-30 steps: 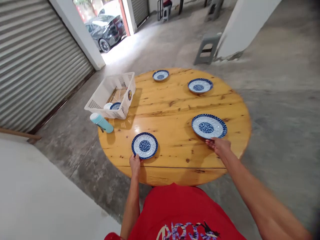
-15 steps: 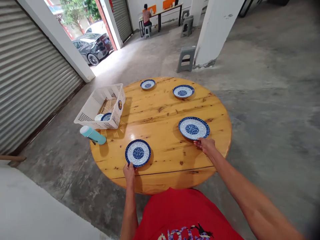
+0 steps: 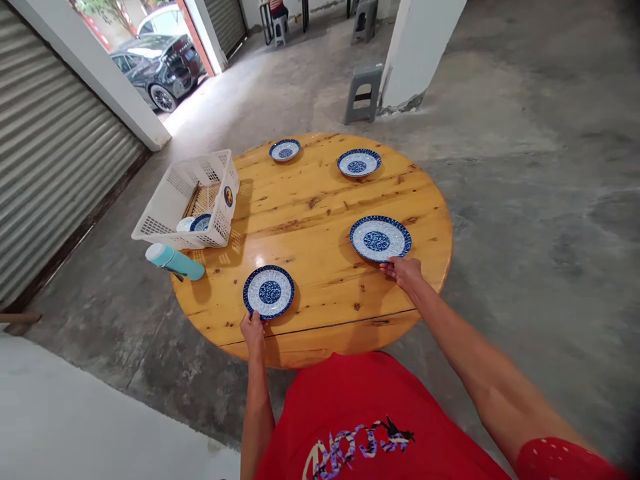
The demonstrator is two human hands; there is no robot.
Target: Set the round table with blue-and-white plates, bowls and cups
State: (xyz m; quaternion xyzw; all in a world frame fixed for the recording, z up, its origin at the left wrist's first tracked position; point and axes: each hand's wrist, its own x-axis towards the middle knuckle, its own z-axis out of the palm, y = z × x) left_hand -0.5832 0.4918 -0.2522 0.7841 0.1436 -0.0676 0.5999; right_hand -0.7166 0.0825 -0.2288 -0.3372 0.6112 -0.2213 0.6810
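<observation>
My left hand (image 3: 253, 330) pinches the near rim of a round blue-and-white plate (image 3: 269, 293), thumb on top and fingers underneath. To the right, my right hand (image 3: 403, 271) grips the near edge of a larger-looking blue-and-white plate (image 3: 381, 240); its thumb lies at the rim and the other fingers are partly under it. Both plates are at the near side of a round wooden table (image 3: 310, 230). Farther back on the tabletop lie two more patterned plates, one at the far right (image 3: 359, 163) and one at the far left (image 3: 285, 150).
A white plastic basket (image 3: 225, 230) at the table's left edge holds dishes and thin sticks. Beside it stands a light-blue bottle (image 3: 175, 261). Beyond the table are a grey stool (image 3: 363, 95) and a white pillar (image 3: 415, 60). A person (image 3: 279, 9) sits far back.
The camera view has tipped downward, so the whole scene sits higher and slightly left. Both hands remain at the rims of the same two plates.
</observation>
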